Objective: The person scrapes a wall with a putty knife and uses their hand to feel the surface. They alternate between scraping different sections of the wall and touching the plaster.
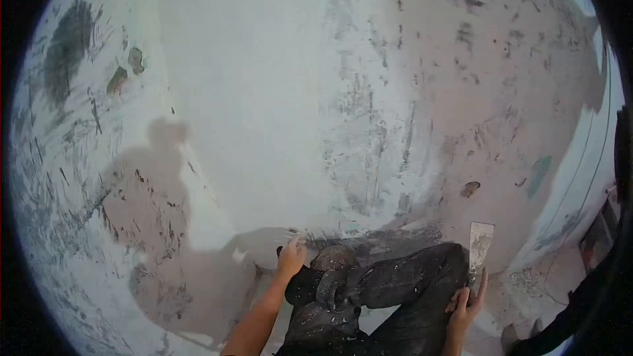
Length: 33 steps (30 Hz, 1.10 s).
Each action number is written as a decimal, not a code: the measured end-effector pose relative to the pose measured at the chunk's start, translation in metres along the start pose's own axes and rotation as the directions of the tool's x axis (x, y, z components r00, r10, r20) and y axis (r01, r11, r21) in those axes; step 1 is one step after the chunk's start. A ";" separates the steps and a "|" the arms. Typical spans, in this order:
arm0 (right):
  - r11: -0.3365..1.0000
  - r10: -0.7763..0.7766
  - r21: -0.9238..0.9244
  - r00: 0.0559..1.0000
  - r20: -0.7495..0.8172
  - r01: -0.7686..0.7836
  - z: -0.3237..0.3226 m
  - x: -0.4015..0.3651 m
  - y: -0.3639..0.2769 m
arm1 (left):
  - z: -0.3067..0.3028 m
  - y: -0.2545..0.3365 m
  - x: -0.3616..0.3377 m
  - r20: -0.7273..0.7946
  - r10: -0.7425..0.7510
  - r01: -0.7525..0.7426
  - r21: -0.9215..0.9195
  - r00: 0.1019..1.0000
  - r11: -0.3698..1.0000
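Observation:
My right hand (464,308) is wrapped around the handle of a putty knife (481,246), beside my right knee. Its broad pale blade points up toward the wall and is smeared with filler; one finger stretches along the handle. My left hand (292,260) is closed near the base of the wall, by my left knee. A small dark end shows beside its fingers, but what it grips cannot be made out. My dark trousers (402,283) are spotted with white specks. Ahead stands the wall (244,92), with a smooth white band between patchy, scraped areas.
Another person's dark-clothed leg (567,316) and shoe (511,337) are at the lower right. Debris (524,280) lies on the floor near the wall's foot. Thin cables (593,158) hang at the far right. My shadow (148,165) falls on the wall to the left.

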State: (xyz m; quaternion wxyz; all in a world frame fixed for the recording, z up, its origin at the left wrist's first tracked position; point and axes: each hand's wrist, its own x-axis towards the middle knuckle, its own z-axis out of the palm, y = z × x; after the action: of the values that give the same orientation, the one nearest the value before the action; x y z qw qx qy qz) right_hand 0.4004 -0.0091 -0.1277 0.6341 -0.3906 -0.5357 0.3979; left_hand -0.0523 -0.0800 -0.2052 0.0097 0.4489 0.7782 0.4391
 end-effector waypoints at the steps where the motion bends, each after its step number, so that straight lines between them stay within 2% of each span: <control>1: 0.995 0.008 0.100 1.000 0.018 -0.009 -0.003 0.000 0.012 | -0.009 0.011 0.000 0.093 0.039 -0.039 -0.010 0.995 0.999; 3: 0.999 -0.001 0.033 1.000 0.029 0.000 -0.005 -0.003 0.012 | -0.008 0.011 -0.005 0.231 0.051 -0.041 -0.047 0.972 0.998; 4: 1.000 -0.017 -0.002 1.000 0.018 0.017 -0.003 -0.002 0.012 | -0.008 0.014 -0.004 0.223 0.037 -0.025 -0.059 0.974 0.998; 6: 0.999 -0.029 0.019 0.999 0.014 0.029 -0.002 -0.002 0.014 | -0.011 0.022 -0.005 0.311 -0.093 0.109 -0.035 0.946 0.993; 8: 0.999 -0.028 0.023 0.999 0.016 0.028 -0.003 -0.003 0.017 | -0.018 0.028 -0.003 0.303 -0.012 0.065 -0.167 0.953 0.984; 10: 0.997 -0.066 -0.030 0.997 -0.036 0.065 -0.001 -0.003 0.017 | -0.021 0.026 -0.004 0.211 0.137 -0.070 -0.298 0.968 0.952; 12: 0.994 -0.080 -0.080 0.997 -0.018 0.078 -0.003 -0.003 0.015 | -0.045 0.045 -0.015 0.102 0.196 -0.162 -0.271 0.975 0.949; 14: 0.990 -0.089 -0.115 0.996 -0.025 0.085 0.002 -0.001 0.018 | -0.068 0.063 -0.028 -0.047 0.085 -0.095 -0.283 0.995 0.955; 16: 0.989 -0.106 -0.106 0.994 -0.030 0.102 0.001 -0.001 0.018 | -0.092 0.089 -0.046 -0.190 -0.191 0.070 -0.506 0.963 0.860; 17: 0.982 -0.104 -0.160 0.994 -0.018 0.099 0.001 -0.001 0.015 | -0.099 0.098 -0.052 -0.164 -0.207 0.099 -0.501 0.965 0.860; 19: 0.981 -0.103 -0.166 0.995 -0.013 0.099 -0.003 0.001 0.020 | -0.106 0.111 -0.057 -0.383 -0.109 -0.102 -0.490 0.917 0.866; 20: 0.982 -0.120 -0.148 0.993 -0.010 0.117 -0.003 0.001 0.022 | -0.101 0.107 -0.063 -0.374 -0.109 -0.094 -0.485 0.921 0.869; 22: 0.985 -0.109 -0.134 0.994 -0.019 0.106 0.000 0.000 0.018 | -0.088 0.089 -0.073 -0.247 0.063 -0.156 -0.381 0.967 0.911; 23: 0.987 -0.102 -0.130 0.995 -0.024 0.098 0.000 -0.001 0.017 | -0.087 0.082 -0.075 -0.098 0.364 -0.375 -0.135 0.926 0.917; 24: 0.988 -0.095 -0.121 0.995 -0.029 0.091 0.002 -0.001 0.017 | -0.084 0.068 -0.077 -0.092 0.370 -0.379 -0.126 0.924 0.917; 26: 0.995 -0.070 -0.076 0.997 -0.024 0.068 0.000 -0.002 0.015 | -0.072 0.023 -0.082 0.233 0.422 -0.461 0.147 0.876 0.875; 27: 0.995 -0.076 -0.067 0.996 -0.037 0.073 -0.001 -0.001 0.015 | -0.067 -0.014 -0.089 0.148 0.239 -0.273 0.286 0.960 0.919; 28: 0.991 -0.095 -0.099 0.995 -0.011 0.094 -0.002 0.000 0.016 | -0.064 -0.055 -0.097 0.038 0.066 -0.075 0.396 0.997 0.915; 29: 0.984 -0.109 -0.140 0.994 0.011 0.110 -0.005 0.000 0.017 | -0.063 -0.091 -0.102 -0.014 -0.219 0.218 0.166 0.976 0.962; 30: 0.983 -0.114 -0.149 0.993 -0.015 0.110 -0.007 -0.001 0.015 | -0.064 -0.122 -0.114 0.017 -0.497 0.497 -0.076 0.868 0.865; 32: 0.992 -0.097 -0.083 0.995 0.028 0.099 -0.002 0.000 0.012 | -0.075 -0.172 -0.162 0.010 -0.233 0.226 0.218 0.972 0.950; 33: 0.996 -0.069 -0.057 0.998 0.013 0.070 -0.004 0.000 0.015 | -0.074 -0.173 -0.172 0.039 -0.230 0.216 0.219 0.972 0.951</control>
State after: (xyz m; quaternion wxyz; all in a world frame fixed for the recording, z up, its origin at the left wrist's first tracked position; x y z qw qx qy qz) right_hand 0.4026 -0.0041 -0.1419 0.6332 -0.3877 -0.5637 0.3619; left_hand -0.0991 -0.2882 -0.3454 0.0362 0.3704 0.8659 0.3344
